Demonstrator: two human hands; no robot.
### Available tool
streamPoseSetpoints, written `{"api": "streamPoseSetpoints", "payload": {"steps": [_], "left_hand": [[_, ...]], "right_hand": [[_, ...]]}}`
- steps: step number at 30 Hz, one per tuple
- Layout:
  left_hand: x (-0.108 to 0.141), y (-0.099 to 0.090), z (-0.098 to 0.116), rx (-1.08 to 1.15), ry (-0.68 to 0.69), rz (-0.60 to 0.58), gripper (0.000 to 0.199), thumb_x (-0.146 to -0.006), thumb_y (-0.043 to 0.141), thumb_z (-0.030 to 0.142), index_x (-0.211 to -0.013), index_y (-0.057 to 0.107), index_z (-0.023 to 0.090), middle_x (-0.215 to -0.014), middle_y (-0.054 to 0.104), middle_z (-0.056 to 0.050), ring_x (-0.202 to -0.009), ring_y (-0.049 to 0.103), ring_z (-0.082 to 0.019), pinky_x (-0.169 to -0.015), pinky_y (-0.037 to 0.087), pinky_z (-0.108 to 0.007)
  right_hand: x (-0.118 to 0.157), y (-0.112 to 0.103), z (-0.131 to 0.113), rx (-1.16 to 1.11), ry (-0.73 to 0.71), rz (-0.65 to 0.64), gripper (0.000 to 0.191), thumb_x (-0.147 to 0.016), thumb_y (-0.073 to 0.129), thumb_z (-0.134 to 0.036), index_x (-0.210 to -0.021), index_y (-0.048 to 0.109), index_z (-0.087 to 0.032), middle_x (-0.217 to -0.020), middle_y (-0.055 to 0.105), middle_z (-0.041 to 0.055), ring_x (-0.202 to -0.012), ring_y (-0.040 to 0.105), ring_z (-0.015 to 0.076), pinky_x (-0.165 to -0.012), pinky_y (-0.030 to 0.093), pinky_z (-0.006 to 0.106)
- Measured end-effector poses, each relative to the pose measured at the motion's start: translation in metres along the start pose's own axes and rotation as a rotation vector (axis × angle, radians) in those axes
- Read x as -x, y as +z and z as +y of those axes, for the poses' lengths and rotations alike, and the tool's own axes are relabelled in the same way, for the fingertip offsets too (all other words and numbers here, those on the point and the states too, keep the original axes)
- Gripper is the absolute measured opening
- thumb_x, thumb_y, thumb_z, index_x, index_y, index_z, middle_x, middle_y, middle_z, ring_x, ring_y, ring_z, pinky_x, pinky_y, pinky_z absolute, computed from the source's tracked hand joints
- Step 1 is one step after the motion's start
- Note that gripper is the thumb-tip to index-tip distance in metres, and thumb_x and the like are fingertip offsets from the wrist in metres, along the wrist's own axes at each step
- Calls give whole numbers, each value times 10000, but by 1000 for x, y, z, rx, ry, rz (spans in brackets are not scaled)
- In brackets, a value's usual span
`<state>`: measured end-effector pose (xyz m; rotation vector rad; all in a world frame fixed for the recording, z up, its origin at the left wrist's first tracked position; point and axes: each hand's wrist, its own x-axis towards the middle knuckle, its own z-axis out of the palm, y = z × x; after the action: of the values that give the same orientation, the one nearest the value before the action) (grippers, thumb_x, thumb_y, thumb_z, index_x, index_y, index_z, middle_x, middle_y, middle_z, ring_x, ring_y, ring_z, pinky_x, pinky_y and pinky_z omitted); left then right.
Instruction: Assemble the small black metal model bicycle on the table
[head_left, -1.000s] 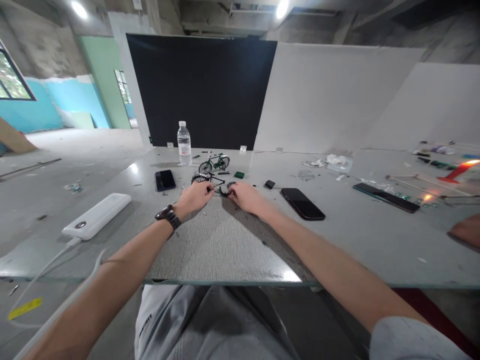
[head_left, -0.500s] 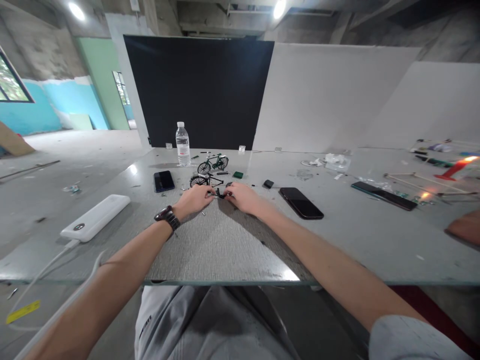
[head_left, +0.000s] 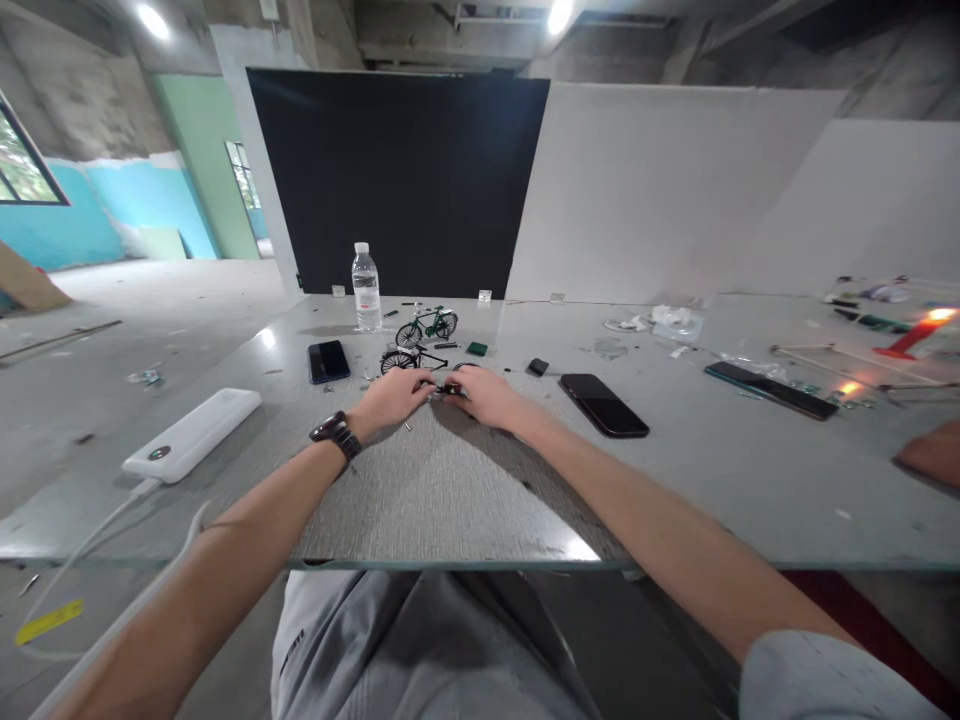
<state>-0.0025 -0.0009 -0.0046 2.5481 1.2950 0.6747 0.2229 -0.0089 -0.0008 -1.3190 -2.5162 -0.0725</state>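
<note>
Both hands meet over the middle of the table, fingertips close together. A small dark part shows between them; its exact kind is too small to make out. My left hand is closed, pinching at the part's left end. From the other side, my right hand is closed on it with thumb and fingers. Just behind my left hand lies a partly built black model bicycle, its front side hidden by the fingers. Farther back stands a green model bicycle on two wheels.
A water bottle stands behind. Phones lie on the left and right, another phone farther right. A white power bank with cable is at left. A green piece and black piece lie near the bicycles.
The small dark part between my fingers has turned and now lies flatter. My fingers have shifted slightly; the bicycles and other things stay where they were.
</note>
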Motion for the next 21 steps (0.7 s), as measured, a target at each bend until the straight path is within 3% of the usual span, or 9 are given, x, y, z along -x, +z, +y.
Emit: {"api": "streamPoseSetpoints", "payload": {"steps": [3, 5, 12, 17, 21], "left_hand": [[0, -1, 4, 87, -33, 36, 395, -1091, 472, 420, -1354, 665, 198, -796, 725, -39, -703, 633, -219, -658, 414, -313], [-1, -2, 5, 104, -26, 63, 421, -1091, 483, 431, -1381, 650, 175, -784, 699, -33, -709, 621, -218, -678, 426, -322], [-3, -2, 3, 6, 99, 132, 304, -1058, 566, 377, -1117, 800, 192, -1130, 639, -110, -1081, 596, -270, -949, 483, -383], [-5, -5, 7, 33, 158, 132, 321, -1073, 522, 348, -986, 781, 180, -1120, 689, -113, -1105, 602, -274, -1019, 462, -409], [-4, -6, 12, 135, 129, 73, 358, -1075, 444, 324, -900, 728, 193, -935, 732, -80, -925, 647, -243, -922, 491, -375]], "right_hand": [[-2, 1, 1, -54, 22, 49, 129, -1024, 696, -244, -1121, 742, -172, -1060, 737, 110, -993, 672, 255, -827, 475, 334], [-3, 2, 2, -124, 23, 91, 126, -1022, 693, -227, -1121, 736, -164, -1032, 739, 104, -959, 669, 242, -822, 472, 333], [-4, 2, -1, -420, 0, 207, 184, -1049, 636, -333, -1072, 712, -166, -904, 720, 55, -780, 629, 192, -718, 453, 299], [-3, 3, -3, -520, 28, 276, 305, -1027, 652, -380, -1235, 663, -157, -929, 729, 62, -791, 639, 198, -732, 462, 305], [-1, 0, -3, -559, 41, 295, 340, -1040, 615, -395, -1294, 643, -170, -944, 737, 71, -795, 647, 206, -726, 467, 308]]}}
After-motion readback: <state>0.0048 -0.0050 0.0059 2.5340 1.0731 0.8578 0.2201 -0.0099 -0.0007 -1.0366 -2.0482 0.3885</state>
